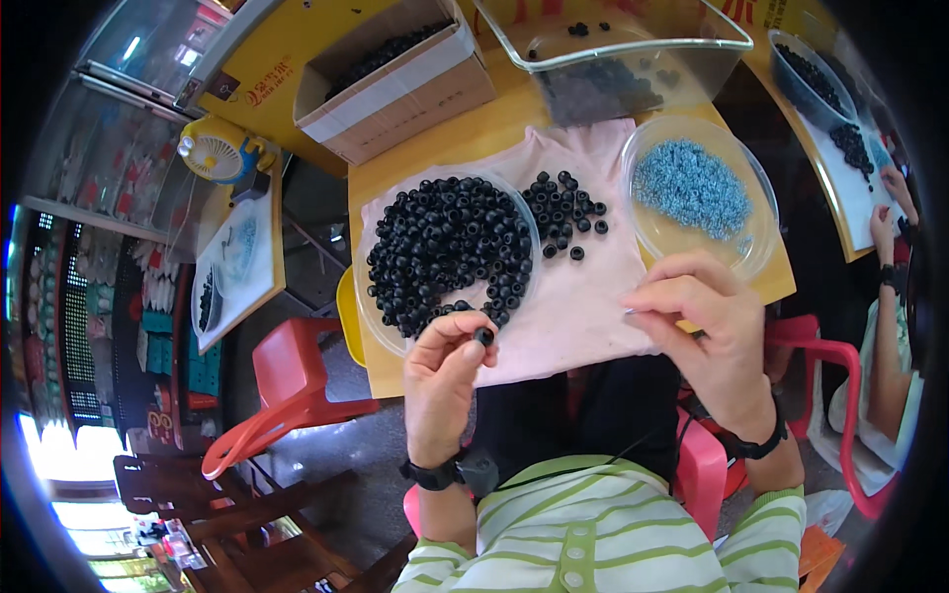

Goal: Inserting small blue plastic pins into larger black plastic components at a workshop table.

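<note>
My left hand (pixel 445 374) pinches one round black bead (pixel 483 336) with a hole in it, at the near edge of a clear round tray (pixel 368 314) heaped with black beads (pixel 435 237). Between the thumb and forefinger of my right hand (pixel 697 326) is a tiny pale piece (pixel 629 310), too small to name for sure. That hand is just in front of a clear round tub (pixel 766 203) of small blue, glassy-looking pieces (pixel 692 188). Several loose black beads (pixel 563 210) lie between the two containers on a pale pink cloth (pixel 583 321).
A cardboard box (pixel 405 104) and a clear plastic bin (pixel 643 59), both with dark pieces, stand at the table's far side. A red plastic chair (pixel 292 381) is at left. At far right, another person's hands (pixel 890 208) are over a neighbouring table with black beads.
</note>
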### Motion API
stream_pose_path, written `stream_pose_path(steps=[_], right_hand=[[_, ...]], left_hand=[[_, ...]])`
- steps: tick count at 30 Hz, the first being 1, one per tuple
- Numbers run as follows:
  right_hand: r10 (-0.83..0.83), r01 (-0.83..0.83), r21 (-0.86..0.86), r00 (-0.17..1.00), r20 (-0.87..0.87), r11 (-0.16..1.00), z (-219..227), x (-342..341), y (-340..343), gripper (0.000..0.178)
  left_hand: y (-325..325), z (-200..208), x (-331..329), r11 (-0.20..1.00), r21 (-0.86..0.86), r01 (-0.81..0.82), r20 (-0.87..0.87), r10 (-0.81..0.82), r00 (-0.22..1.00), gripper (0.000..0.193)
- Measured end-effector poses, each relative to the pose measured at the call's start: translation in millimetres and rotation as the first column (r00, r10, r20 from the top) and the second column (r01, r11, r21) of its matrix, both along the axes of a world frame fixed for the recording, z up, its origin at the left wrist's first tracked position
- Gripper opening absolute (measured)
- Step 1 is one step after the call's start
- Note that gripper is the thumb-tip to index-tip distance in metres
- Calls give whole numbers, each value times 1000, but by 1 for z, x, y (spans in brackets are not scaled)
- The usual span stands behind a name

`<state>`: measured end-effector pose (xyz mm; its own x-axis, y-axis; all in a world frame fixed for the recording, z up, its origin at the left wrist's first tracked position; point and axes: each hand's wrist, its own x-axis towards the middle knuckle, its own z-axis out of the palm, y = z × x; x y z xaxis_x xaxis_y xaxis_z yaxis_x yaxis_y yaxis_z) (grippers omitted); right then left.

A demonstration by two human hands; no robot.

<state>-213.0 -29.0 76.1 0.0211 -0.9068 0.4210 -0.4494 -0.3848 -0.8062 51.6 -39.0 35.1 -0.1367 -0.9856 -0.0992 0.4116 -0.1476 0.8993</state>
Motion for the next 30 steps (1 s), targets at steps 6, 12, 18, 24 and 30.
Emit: stream_pose_path(steps=[6, 12, 18, 24, 30], right_hand=[[155, -297, 249, 872, 464, 922, -11, 33, 9, 16], [294, -398, 103, 806, 514, 911, -26, 48, 10, 18], [273, -438, 147, 752, 600, 887, -23, 55, 9, 19], [325, -353, 21, 881, 344, 935, -35, 55, 8, 22], [250, -310, -313, 944, -217, 898, -44, 63, 0, 30]], left_hand=[[25, -10, -19, 995, 28, 91, -250, -81, 965, 20], [38, -17, -27, 998, 39, 53, -267, -41, 963, 19], [41, -19, -27, 993, 16, 120, -318, -109, 942, 20], [44, -21, -25, 988, 95, 121, -400, -73, 914, 20], [44, -30, -19, 976, 210, 48, -395, 40, 918, 17]])
